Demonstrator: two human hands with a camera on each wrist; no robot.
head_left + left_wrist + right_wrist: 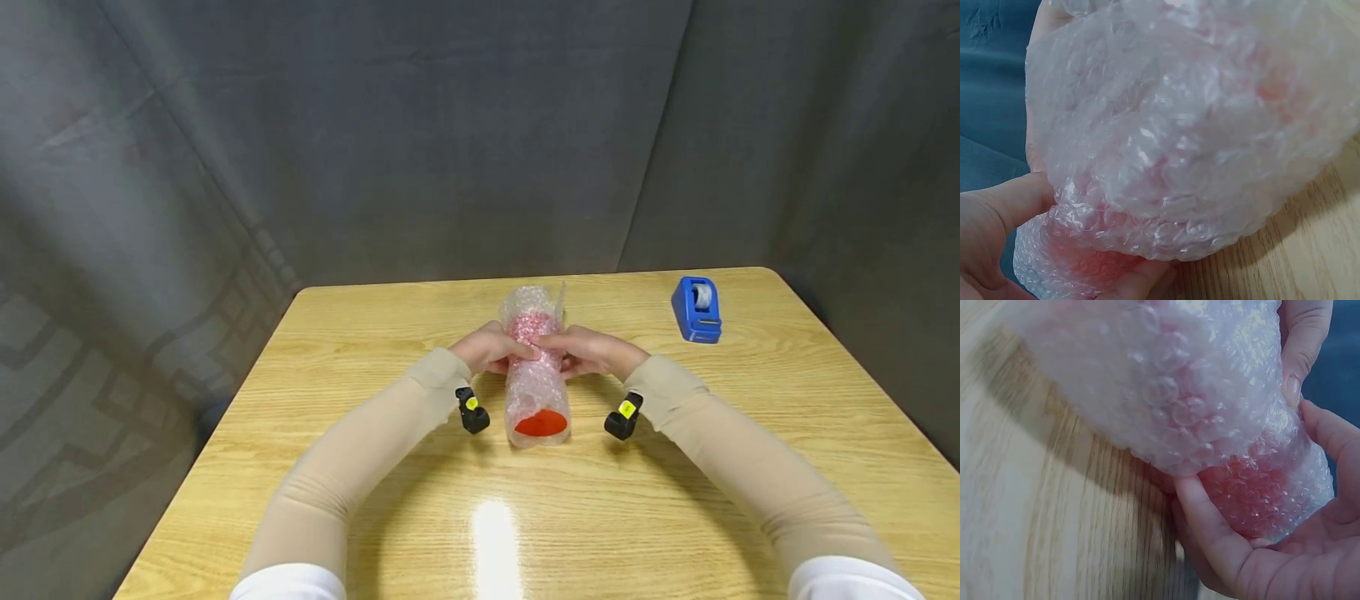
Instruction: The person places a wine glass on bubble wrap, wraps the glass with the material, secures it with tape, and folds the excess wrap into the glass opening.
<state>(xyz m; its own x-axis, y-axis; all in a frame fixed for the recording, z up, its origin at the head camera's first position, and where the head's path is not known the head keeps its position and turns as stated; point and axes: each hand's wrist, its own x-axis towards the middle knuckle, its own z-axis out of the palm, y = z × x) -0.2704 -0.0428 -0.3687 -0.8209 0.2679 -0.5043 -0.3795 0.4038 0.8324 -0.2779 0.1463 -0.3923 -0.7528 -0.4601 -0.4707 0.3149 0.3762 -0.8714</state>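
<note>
A roll of clear bubble wrap (534,387) lies lengthwise on the table, wound around something red or pink. Its near end gapes, and an orange-red surface (542,423) shows inside. My left hand (497,346) grips the roll from the left, thumb on top. From the right, my right hand (591,350) holds it at about the same height, its thumb also on top and close to the left one. In the right wrist view, fingers (1204,525) curl under the bubble wrap (1166,394). The left wrist view shows the left thumb (1022,197) against the wrap; the wrapped object's kind is hidden.
A blue tape dispenser (697,310) with a roll of tape stands at the back right of the wooden table (300,467). Grey curtains (465,142) hang behind the table and along both sides. A small black camera sits at each wrist.
</note>
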